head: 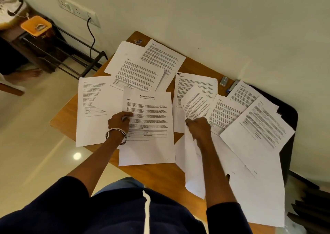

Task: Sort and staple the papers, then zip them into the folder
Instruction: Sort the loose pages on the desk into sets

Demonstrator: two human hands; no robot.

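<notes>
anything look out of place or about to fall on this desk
Yes. The papers are scattered and overlapping at all angles across the table. The near-right sheets hang past the table edge and might slide off. The right hand lifts a curled sheet; the left hand presses the title page.

Papers (pixel 257 126) loose, white, printed, spread overlapping over surface (pixel 157 173); title sheet (pixel 151 126) "Sample Health Report" flat near centre; one sheet (pixel 193 101) lifted, curled, right of it; stapler (pixel 233 86) at far edge, part hidden by pages.
</notes>
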